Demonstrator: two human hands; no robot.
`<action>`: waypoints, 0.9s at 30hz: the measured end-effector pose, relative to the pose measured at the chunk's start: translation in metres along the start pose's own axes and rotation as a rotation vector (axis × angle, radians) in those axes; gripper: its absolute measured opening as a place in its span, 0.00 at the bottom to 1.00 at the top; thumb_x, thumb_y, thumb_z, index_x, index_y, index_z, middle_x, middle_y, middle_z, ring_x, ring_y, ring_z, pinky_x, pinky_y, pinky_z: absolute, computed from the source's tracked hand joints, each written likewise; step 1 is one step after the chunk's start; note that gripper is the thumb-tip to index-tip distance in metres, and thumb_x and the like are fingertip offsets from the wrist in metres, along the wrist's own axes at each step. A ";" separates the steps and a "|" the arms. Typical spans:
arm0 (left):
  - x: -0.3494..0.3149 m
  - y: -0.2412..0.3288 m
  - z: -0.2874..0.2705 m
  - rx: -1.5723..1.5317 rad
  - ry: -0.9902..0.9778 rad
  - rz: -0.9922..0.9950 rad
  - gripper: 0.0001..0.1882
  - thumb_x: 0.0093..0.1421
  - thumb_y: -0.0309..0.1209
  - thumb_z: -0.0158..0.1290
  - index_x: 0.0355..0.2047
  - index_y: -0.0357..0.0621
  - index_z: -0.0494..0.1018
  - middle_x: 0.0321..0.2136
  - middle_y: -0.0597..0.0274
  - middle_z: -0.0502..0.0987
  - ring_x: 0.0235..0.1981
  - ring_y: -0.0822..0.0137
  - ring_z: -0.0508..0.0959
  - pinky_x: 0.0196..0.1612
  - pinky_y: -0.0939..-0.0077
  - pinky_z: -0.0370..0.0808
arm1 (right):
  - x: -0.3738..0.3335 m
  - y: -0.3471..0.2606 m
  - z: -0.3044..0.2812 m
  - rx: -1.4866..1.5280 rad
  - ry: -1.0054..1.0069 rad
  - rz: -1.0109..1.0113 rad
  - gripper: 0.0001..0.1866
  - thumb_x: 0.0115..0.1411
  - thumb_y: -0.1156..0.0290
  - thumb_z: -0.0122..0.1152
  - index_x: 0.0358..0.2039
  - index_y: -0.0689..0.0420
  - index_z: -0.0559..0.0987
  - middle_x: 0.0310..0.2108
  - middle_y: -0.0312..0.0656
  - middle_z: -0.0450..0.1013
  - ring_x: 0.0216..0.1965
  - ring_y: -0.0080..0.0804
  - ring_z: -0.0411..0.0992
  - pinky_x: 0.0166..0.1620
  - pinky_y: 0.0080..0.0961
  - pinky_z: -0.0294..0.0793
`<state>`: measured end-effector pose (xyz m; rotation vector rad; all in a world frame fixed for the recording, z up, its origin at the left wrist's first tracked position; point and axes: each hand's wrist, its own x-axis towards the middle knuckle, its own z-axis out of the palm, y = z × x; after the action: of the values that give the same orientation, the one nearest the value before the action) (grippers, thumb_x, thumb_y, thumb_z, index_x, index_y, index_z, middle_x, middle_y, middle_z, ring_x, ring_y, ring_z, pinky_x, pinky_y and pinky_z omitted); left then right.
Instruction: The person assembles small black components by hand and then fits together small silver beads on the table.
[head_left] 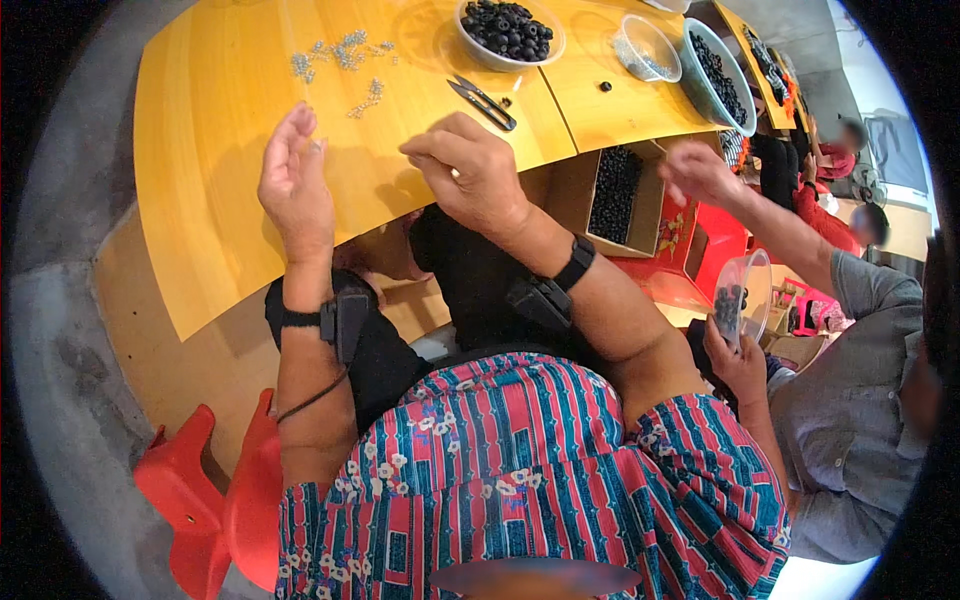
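Note:
Over the near part of the yellow table, my left hand (297, 190) has its thumb and forefinger pinched together. A tiny silvery piece (318, 146) shows at their tips, too small to name. My right hand (475, 175) is to its right, fingers curled and pressed together in a pinch; whatever they hold, if anything, cannot be made out. Beyond my hands lie loose small silvery metal pieces (345, 52) in a scatter. A pair of dark thread snips (482, 103) rests past my right hand, below a clear bowl (465, 45) full of black round parts.
A clear tub (622, 62) with small pieces and a bluish basin (690, 60) of black parts stand at the right. A cardboard box (645, 215) of black parts sits below the table edge. Beside me, a co-worker in grey (850, 420) holds a clear container (758, 300). Red stools (190, 500) stand lower left.

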<state>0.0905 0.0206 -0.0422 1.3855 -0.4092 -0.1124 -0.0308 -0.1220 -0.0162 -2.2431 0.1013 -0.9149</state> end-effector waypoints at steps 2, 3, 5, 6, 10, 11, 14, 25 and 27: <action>-0.013 -0.005 -0.005 0.051 0.019 -0.053 0.19 0.59 0.16 0.45 0.52 0.31 0.68 0.50 0.54 0.73 0.53 0.65 0.72 0.56 0.74 0.68 | -0.011 0.007 -0.009 0.006 0.016 0.074 0.06 0.49 0.80 0.62 0.29 0.57 0.81 0.24 0.44 0.71 0.25 0.38 0.73 0.30 0.28 0.73; -0.018 -0.008 -0.008 0.053 0.018 -0.047 0.19 0.59 0.16 0.45 0.52 0.31 0.68 0.50 0.54 0.73 0.53 0.65 0.72 0.56 0.74 0.68 | -0.013 0.013 -0.014 0.007 0.021 0.070 0.06 0.49 0.80 0.62 0.29 0.57 0.81 0.24 0.44 0.71 0.25 0.38 0.73 0.30 0.28 0.73; -0.026 -0.018 -0.018 0.121 0.023 -0.043 0.18 0.59 0.17 0.45 0.50 0.31 0.69 0.49 0.54 0.74 0.52 0.65 0.73 0.56 0.74 0.67 | -0.018 0.028 -0.025 -0.108 0.119 0.225 0.07 0.50 0.81 0.62 0.30 0.58 0.81 0.25 0.42 0.73 0.26 0.30 0.73 0.31 0.22 0.71; -0.028 -0.022 -0.021 0.123 0.019 -0.043 0.18 0.59 0.17 0.45 0.50 0.31 0.69 0.49 0.54 0.74 0.52 0.65 0.73 0.56 0.74 0.67 | -0.021 0.038 -0.031 -0.130 0.160 0.287 0.07 0.50 0.80 0.63 0.31 0.59 0.82 0.25 0.41 0.74 0.26 0.28 0.73 0.31 0.20 0.71; -0.028 -0.028 -0.031 0.082 0.047 -0.057 0.16 0.59 0.17 0.46 0.49 0.31 0.70 0.48 0.54 0.74 0.51 0.66 0.73 0.55 0.74 0.68 | -0.021 0.079 -0.056 -0.241 0.298 0.488 0.07 0.49 0.76 0.64 0.32 0.58 0.82 0.27 0.41 0.75 0.26 0.28 0.73 0.33 0.22 0.73; -0.028 -0.029 -0.033 0.057 0.054 -0.078 0.16 0.59 0.17 0.46 0.49 0.32 0.71 0.48 0.55 0.74 0.50 0.66 0.74 0.55 0.74 0.68 | -0.020 0.085 -0.059 -0.271 0.307 0.551 0.07 0.48 0.75 0.64 0.31 0.57 0.82 0.26 0.42 0.74 0.25 0.31 0.72 0.33 0.25 0.73; -0.029 -0.030 -0.031 0.163 0.021 -0.063 0.16 0.59 0.17 0.47 0.49 0.32 0.71 0.47 0.55 0.75 0.49 0.67 0.74 0.55 0.75 0.69 | -0.021 0.104 -0.070 -0.314 0.280 0.585 0.10 0.48 0.73 0.65 0.33 0.57 0.83 0.28 0.42 0.75 0.26 0.31 0.73 0.34 0.26 0.74; -0.027 -0.027 -0.036 0.213 0.001 -0.063 0.16 0.59 0.18 0.48 0.49 0.33 0.71 0.46 0.57 0.75 0.49 0.67 0.74 0.55 0.75 0.69 | -0.018 0.123 -0.059 -0.330 -0.085 0.412 0.13 0.48 0.72 0.66 0.37 0.53 0.83 0.28 0.39 0.74 0.29 0.29 0.74 0.37 0.23 0.74; -0.027 -0.028 -0.037 0.221 0.001 -0.056 0.16 0.59 0.18 0.48 0.48 0.33 0.71 0.46 0.57 0.75 0.49 0.67 0.74 0.55 0.75 0.69 | -0.020 0.124 -0.057 -0.348 -0.071 0.414 0.13 0.47 0.70 0.67 0.37 0.52 0.83 0.28 0.41 0.74 0.30 0.31 0.75 0.38 0.25 0.75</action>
<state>0.0823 0.0582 -0.0795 1.6151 -0.3899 -0.1151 -0.0597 -0.2413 -0.0780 -2.4315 0.7122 -0.6257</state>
